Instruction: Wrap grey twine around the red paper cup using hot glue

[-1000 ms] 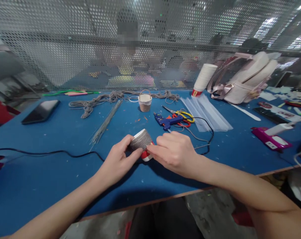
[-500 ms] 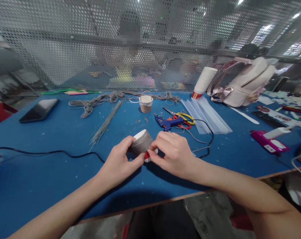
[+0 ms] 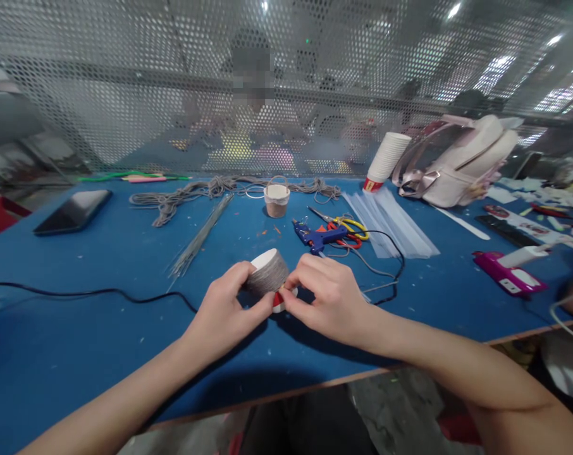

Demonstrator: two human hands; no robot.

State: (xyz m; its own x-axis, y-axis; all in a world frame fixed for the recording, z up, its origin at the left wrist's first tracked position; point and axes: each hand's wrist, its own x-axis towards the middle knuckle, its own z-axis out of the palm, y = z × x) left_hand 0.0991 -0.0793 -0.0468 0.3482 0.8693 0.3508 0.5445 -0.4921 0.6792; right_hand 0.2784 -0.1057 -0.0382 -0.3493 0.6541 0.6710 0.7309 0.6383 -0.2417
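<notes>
A paper cup, wound with grey cord over most of its side, lies tilted with its white mouth toward the upper left. Red and white paper shows at its bare lower end. My left hand grips the cup from the left, the thumb along its lower side. At the edge of the winding, my right hand pinches the cord against the cup; its fingertips hide most of the pinched part. A loose grey cord runs across the table toward my right wrist. Beyond the hands stands a small cord-covered basket with a handle.
A blue glue gun lies beside yellow- and red-handled scissors. Clear strips, stacked paper cups and a backpack are at right. Thin wires, grey cord bundles and a phone are left.
The cup and both hands keep nearly the same pose, with the right fingertips shifted slightly at the winding's edge. The whole view has moved a little.
</notes>
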